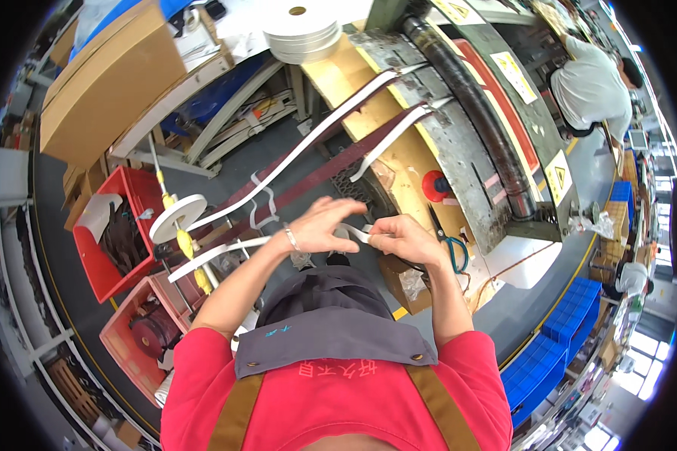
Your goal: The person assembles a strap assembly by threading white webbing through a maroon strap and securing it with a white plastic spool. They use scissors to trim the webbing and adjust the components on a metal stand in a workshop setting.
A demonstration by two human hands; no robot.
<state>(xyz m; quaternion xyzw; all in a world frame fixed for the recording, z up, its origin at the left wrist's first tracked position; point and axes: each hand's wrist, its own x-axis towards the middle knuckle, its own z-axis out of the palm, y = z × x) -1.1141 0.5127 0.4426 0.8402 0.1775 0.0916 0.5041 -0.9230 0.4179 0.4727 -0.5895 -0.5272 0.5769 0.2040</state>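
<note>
Between finger and thumb, my right hand (pixel 408 239) pinches the end part of a narrow white tape (pixel 358 233). My left hand (pixel 323 227) is beside it, fingers stretched out and thumb apart, with the tape passing close under it. Another stretch of white tape runs behind my left forearm toward the reels on the left. Beyond my hands, maroon strips (pixel 308 183) and a long white tape (pixel 308 139) run up to a metal machine (pixel 466 150). A short white tape end (pixel 362 167) hangs loose at the yellowish machine table.
A white reel (pixel 177 218) sits on a rod at left, near a red crate (pixel 101 259) and a pink crate (pixel 120 334). Scissors (pixel 454 254) and a red-and-black spool (pixel 435 186) lie by the machine's dark roller (pixel 474 113). Another person (pixel 594 83) works at far right.
</note>
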